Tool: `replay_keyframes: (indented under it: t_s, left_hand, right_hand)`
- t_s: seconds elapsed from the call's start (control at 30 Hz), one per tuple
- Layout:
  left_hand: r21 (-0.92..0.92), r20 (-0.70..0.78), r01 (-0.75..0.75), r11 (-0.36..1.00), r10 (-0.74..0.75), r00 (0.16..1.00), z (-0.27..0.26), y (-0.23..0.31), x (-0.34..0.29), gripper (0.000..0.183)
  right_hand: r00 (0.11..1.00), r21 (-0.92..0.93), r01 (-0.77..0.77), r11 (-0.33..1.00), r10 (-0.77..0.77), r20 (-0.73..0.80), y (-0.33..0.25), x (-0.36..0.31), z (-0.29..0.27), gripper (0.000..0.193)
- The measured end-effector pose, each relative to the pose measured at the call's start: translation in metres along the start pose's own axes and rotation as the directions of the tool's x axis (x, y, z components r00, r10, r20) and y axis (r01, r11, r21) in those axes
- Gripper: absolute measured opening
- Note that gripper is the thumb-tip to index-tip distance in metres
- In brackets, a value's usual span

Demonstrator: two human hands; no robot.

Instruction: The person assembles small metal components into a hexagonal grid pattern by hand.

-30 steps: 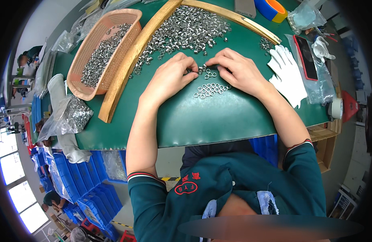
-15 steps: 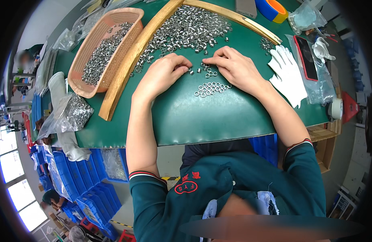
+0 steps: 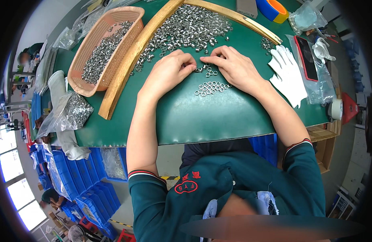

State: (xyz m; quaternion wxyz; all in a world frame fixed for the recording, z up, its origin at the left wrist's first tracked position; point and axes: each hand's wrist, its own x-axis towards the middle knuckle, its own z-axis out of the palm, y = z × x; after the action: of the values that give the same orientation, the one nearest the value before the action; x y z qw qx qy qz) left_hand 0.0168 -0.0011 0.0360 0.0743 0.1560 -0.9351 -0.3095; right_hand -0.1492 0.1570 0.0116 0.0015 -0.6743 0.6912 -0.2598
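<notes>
Small silver metal rings lie on the green tabletop (image 3: 182, 121) in front of me. My left hand (image 3: 169, 70) is closed in a pinch, its fingertips at a few loose rings (image 3: 200, 69); whether a ring sits between them is hidden. Opposite it, my right hand (image 3: 235, 67) rests with its index finger stretched toward the same rings, its fingers apart and holding nothing visible. Between the hands stands a short cluster of upended rings (image 3: 211, 72). Nearer me is a tightly packed group of rings (image 3: 212, 88). Beyond the hands spreads a large heap of rings (image 3: 190, 26).
Wooden strips (image 3: 129, 66) border the heap. At left stand a peach plastic basket (image 3: 75, 66) of rings and a clear bag of rings (image 3: 78, 111). White gloves (image 3: 288, 76), a red-edged phone (image 3: 306, 58) and tape rolls (image 3: 270, 10) lie right. Blue crates (image 3: 75, 175) stand below.
My left hand has moved slightly right, its fingertips now closer to my right index finger. The loose rings between the hands have shifted right, closer to the short cluster.
</notes>
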Motion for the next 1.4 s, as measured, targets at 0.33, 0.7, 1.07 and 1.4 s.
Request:
replay_keyframes:
  t_s: [0.33,0.7,1.07,1.4]
  left_hand:
    - [-0.060,-0.083,-0.125,0.990,0.120,0.989,0.014,0.001,0.001,0.020]
    - [0.048,-0.097,-0.056,0.997,0.060,0.994,0.019,0.006,0.005,0.020]
    - [0.135,-0.117,-0.108,0.985,0.124,0.985,0.030,0.008,0.008,0.021]
    - [0.028,-0.140,-0.121,0.992,0.124,0.982,0.030,0.002,0.009,0.017]
  right_hand:
    - [0.994,0.016,-0.111,0.994,0.110,0.022,0.001,-0.002,-0.005,0.031]
    - [0.998,-0.017,-0.066,0.998,0.066,0.008,0.002,-0.002,-0.003,0.035]
    - [0.993,0.026,-0.113,0.993,0.114,-0.030,0.003,-0.002,-0.001,0.030]
    - [0.990,0.062,-0.142,0.988,0.143,-0.013,0.002,-0.003,-0.007,0.021]
